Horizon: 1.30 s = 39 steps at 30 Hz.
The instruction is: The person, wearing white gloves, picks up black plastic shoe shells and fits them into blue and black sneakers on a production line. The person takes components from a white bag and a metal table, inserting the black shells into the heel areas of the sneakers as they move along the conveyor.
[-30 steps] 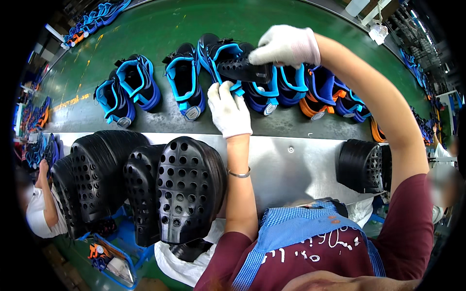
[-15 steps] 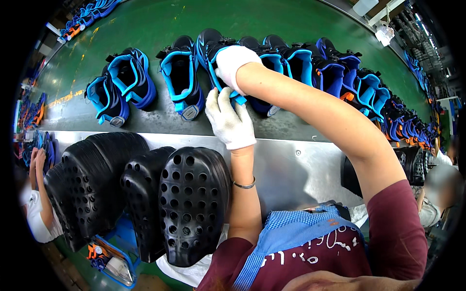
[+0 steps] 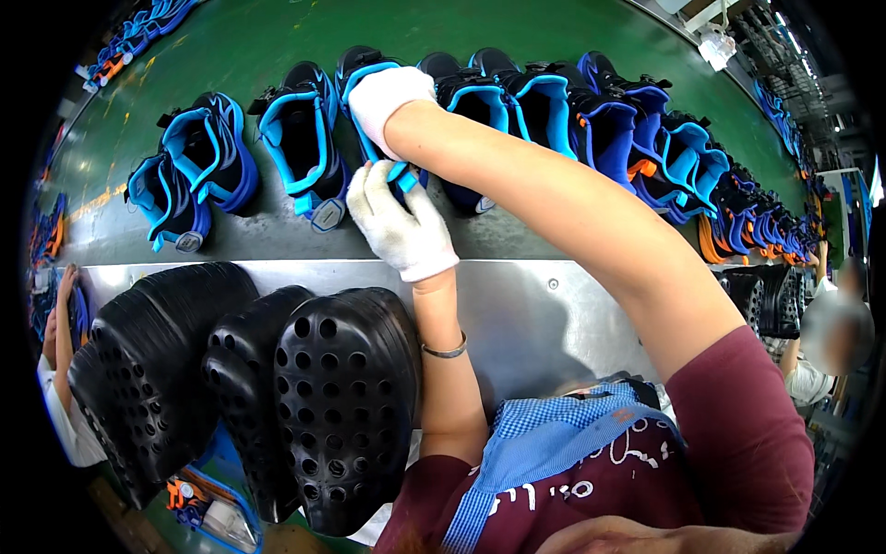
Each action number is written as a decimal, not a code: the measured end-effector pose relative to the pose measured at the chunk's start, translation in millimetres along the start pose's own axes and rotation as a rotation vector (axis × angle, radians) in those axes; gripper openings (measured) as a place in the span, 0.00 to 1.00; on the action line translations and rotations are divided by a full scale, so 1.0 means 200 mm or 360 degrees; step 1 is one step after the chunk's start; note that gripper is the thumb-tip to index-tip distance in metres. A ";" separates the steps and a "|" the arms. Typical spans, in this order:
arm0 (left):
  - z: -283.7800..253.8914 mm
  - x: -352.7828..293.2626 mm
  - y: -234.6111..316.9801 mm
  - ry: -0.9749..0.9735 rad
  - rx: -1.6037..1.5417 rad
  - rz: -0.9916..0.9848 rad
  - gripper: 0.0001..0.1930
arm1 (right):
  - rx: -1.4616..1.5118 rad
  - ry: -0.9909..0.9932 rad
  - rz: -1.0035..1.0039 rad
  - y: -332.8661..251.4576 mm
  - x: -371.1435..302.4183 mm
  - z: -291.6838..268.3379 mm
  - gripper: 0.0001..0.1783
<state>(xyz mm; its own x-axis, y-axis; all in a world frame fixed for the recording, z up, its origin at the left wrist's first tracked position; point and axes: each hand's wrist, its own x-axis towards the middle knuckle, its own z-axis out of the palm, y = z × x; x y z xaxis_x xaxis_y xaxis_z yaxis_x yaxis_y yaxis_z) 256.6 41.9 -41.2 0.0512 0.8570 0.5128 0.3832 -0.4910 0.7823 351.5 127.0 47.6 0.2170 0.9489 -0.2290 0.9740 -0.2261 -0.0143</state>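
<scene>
One black shoe point(image 3: 355, 59) with light-blue lining is attended by two white-gloved hands. It is positioned fourth from the left in the near row, on the green surface of the table point(image 3: 277, 35).

The right hand point(image 3: 392, 102) is placed at the shoe's opening, palm down; its fingers are hidden, and whether they are clamped on anything cannot be told. The left hand point(image 3: 399, 222) is set at the heel of the same shoe, with one light-blue pull tab point(image 3: 404, 179) showing beside its thumb; whether the tab is pinched cannot be told. The two hands are held apart from each other. One bracelet point(image 3: 446, 352) is worn on the left wrist.

Three shoes point(image 3: 242, 175) are arranged to the left of the handled one. At least four more shoes point(image 3: 558, 120) are lined up to its right; farther along, the row is overlapped and cannot be counted.

One metal strip point(image 3: 517, 305) is fitted along the near edge. At least four stacks of black perforated inserts point(image 3: 341, 388) are grouped at its left; further black stacks point(image 3: 784, 300) are seen at the right. One blue apron point(image 3: 554, 434) is worn over a maroon shirt point(image 3: 738, 415).
</scene>
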 end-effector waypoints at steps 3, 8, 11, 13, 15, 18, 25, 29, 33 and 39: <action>0.02 0.01 0.04 0.0033 0.0027 0.0043 0.14 | 0.0121 0.0163 0.0053 0.05 0.00 0.01 0.11; 0.03 -0.08 0.13 0.0424 0.0015 -0.0132 0.09 | 0.0449 0.0029 -0.0016 0.16 -0.08 -0.12 0.17; 0.04 -0.12 0.16 0.0080 -0.0241 0.0288 0.09 | 0.0596 0.0230 -0.0287 0.42 -0.33 -0.19 0.25; 0.06 -0.15 0.18 -0.0168 -0.0238 0.0248 0.16 | 0.0509 0.0200 -0.0305 0.54 -0.63 -0.32 0.20; 0.09 -0.18 0.25 -0.0420 0.0109 0.0253 0.26 | 0.0262 0.0267 -0.0176 0.71 -1.01 -0.41 0.15; 0.12 -0.23 0.18 -0.0535 -0.0116 0.0037 0.29 | 0.0279 0.0280 0.0121 0.87 -1.54 -0.50 0.14; 0.28 -0.31 0.27 -0.0331 0.0084 0.0439 0.19 | 0.0517 0.0309 0.1038 0.97 -2.59 -0.41 0.16; 0.22 -0.30 0.20 -0.0455 0.0102 0.0327 0.23 | 0.0376 0.0626 0.1092 1.04 -2.87 -0.31 0.15; 0.15 -0.36 0.23 -0.0431 0.0093 0.0381 0.29 | -0.0067 0.1111 0.1389 1.22 -3.29 -0.31 0.13; 0.03 -0.48 0.39 -0.0504 0.0000 -0.0050 0.28 | -0.0356 0.0926 0.1582 1.50 -3.52 -0.07 0.26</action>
<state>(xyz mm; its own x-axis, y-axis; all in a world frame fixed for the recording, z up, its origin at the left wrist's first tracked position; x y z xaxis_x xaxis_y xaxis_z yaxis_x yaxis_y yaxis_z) 287.5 -77.8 -32.0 0.3242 0.8778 0.3527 0.3892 -0.4636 0.7959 491.5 -606.0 219.1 0.8296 0.3476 0.4370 0.3367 -0.9357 0.1051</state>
